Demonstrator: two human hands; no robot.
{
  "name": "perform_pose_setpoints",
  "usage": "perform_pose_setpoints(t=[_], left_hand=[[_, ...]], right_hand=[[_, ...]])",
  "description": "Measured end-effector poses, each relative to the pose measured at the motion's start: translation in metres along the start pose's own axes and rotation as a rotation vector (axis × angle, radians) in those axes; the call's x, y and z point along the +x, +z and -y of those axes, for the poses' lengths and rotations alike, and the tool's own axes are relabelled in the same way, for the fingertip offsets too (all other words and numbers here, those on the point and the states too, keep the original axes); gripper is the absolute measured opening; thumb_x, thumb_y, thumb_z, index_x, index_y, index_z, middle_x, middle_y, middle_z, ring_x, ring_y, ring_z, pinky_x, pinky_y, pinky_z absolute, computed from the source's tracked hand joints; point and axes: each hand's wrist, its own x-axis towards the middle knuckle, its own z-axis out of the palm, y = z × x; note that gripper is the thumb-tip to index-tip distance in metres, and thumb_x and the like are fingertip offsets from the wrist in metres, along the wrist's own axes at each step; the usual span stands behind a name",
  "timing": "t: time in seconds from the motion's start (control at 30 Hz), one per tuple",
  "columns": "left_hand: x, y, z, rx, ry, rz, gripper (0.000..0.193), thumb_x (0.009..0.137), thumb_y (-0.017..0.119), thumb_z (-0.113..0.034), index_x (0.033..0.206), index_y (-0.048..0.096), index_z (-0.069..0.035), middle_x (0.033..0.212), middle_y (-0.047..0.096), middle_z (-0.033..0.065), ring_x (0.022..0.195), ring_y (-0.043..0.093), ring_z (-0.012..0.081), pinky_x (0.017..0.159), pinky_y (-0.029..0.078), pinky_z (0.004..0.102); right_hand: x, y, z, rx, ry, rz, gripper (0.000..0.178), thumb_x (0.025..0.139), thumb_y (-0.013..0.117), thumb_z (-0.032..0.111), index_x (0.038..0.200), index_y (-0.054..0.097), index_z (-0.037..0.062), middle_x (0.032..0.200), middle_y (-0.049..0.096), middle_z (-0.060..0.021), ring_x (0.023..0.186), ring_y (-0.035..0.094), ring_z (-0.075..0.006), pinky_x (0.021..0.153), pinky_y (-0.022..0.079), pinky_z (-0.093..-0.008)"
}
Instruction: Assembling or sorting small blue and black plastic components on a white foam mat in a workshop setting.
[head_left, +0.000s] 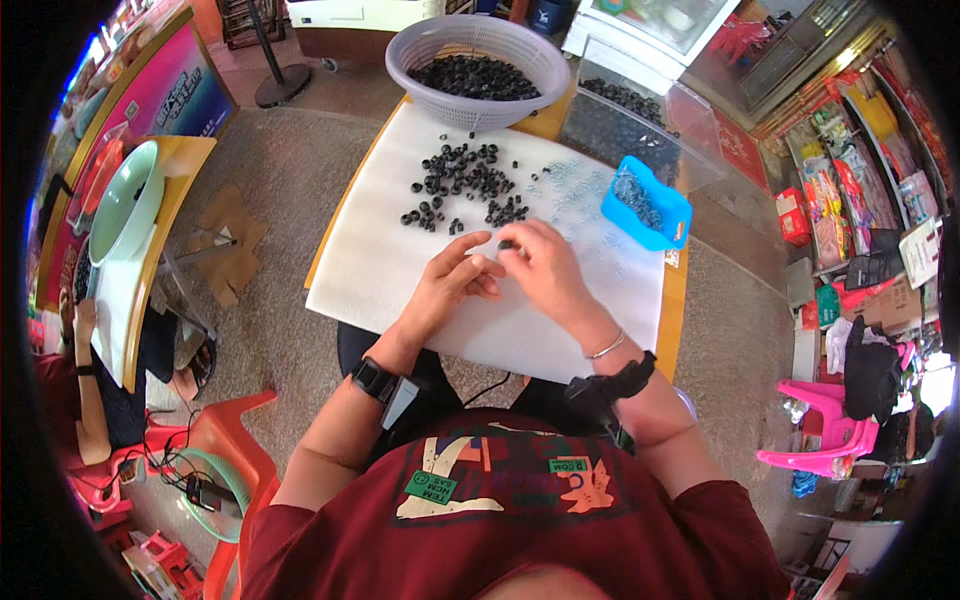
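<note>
Both hands meet over the white sheet (365,265) on the table. My right hand (548,275) pinches a small black ring-like part (506,244) between thumb and fingertips. Close beside it, my left hand (450,285) has its fingers curled in toward the right fingertips; whatever they hold is too small or hidden to make out. Just beyond the hands lies a loose heap of similar black parts (465,172). Tiny clear bluish pieces (575,195) are scattered to the right, next to a blue plastic container (668,228) with more of them inside.
A lilac basket (400,75) of black parts stands at the table's far edge, beside a clear bin (690,130) with more. At left, another person's arm (92,400) rests by a second table (170,200) bearing a green basin (130,205). A pink chair (825,420) stands right.
</note>
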Motion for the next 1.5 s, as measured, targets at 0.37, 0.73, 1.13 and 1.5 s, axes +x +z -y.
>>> perform_pose_setpoints(t=[0.37, 0.73, 1.13, 1.5], left_hand=[[0.000, -0.002, -0.008, -0.127, -0.048, 0.012, 0.028, 0.100, 0.047, -0.016, 0.123, 0.051, 0.000, 0.095, 0.061, 0.0081, 0.079, 0.060, 0.0139, 0.076, 0.052, 0.0291], [-0.001, -0.011, -0.004, -0.024, -0.107, 0.148, 0.018, 0.099, 0.052, -0.019, 0.100, 0.060, -0.002, 0.083, 0.062, 0.0046, 0.067, 0.060, 0.0110, 0.063, 0.051, 0.0241], [0.002, -0.010, 0.000, -0.158, -0.051, 0.058, 0.018, 0.099, 0.051, -0.017, 0.105, 0.058, -0.002, 0.089, 0.061, 0.0051, 0.072, 0.059, 0.0103, 0.067, 0.052, 0.0257], [0.008, -0.006, 0.003, -0.273, 0.042, -0.113, 0.024, 0.097, 0.054, -0.012, 0.115, 0.058, 0.003, 0.093, 0.062, 0.0045, 0.077, 0.057, 0.0101, 0.072, 0.051, 0.0251]], right_hand=[[0.133, -0.114, -0.069, -0.107, 0.146, -0.555, 0.023, 0.084, 0.065, 0.012, 0.106, 0.066, 0.0037, 0.080, 0.069, -0.0076, 0.071, 0.062, -0.0159, 0.070, 0.050, -0.0301], [0.074, 0.047, -0.018, 0.029, -0.053, 0.117, 0.015, 0.080, 0.060, 0.004, 0.093, 0.067, 0.0027, 0.083, 0.063, -0.0109, 0.080, 0.062, -0.0263, 0.072, 0.049, -0.0369], [0.092, 0.065, -0.035, -0.200, -0.288, 0.177, 0.018, 0.077, 0.064, 0.006, 0.095, 0.068, 0.0062, 0.086, 0.059, -0.0085, 0.086, 0.058, -0.0263, 0.079, 0.047, -0.0380], [0.002, 0.029, 0.008, 0.597, 0.290, 0.035, 0.017, 0.086, 0.062, 0.003, 0.101, 0.070, 0.0015, 0.095, 0.059, -0.0040, 0.083, 0.060, -0.0107, 0.074, 0.050, -0.0248]])
